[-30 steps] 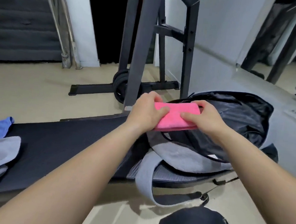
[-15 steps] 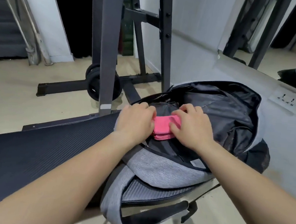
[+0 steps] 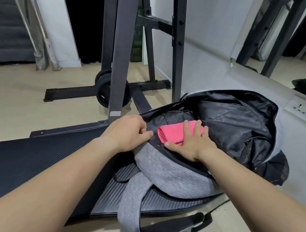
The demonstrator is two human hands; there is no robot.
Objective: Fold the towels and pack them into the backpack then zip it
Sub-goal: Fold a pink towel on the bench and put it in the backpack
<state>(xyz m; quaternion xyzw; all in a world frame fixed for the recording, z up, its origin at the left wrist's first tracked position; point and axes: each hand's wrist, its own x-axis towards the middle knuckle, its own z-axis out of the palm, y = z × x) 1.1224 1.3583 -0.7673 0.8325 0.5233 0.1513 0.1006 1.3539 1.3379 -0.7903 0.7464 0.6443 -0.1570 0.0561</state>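
A grey backpack with black lining lies wide open on a black mat. A folded pink towel sits inside its main compartment, near the front rim. My right hand lies flat on the towel with straight fingers, pressing it down. My left hand rests at the bag's left rim, its fingers curled and pinching the edge of the opening.
The black mat stretches to the left. A dark steel weight rack with a black plate stands right behind the bag. A wall with a socket and a mirror lies to the right.
The pink towel went from above the opening down into the backpack. My left hand let go of it and moved to the bag's rim; my right hand flattened on top.
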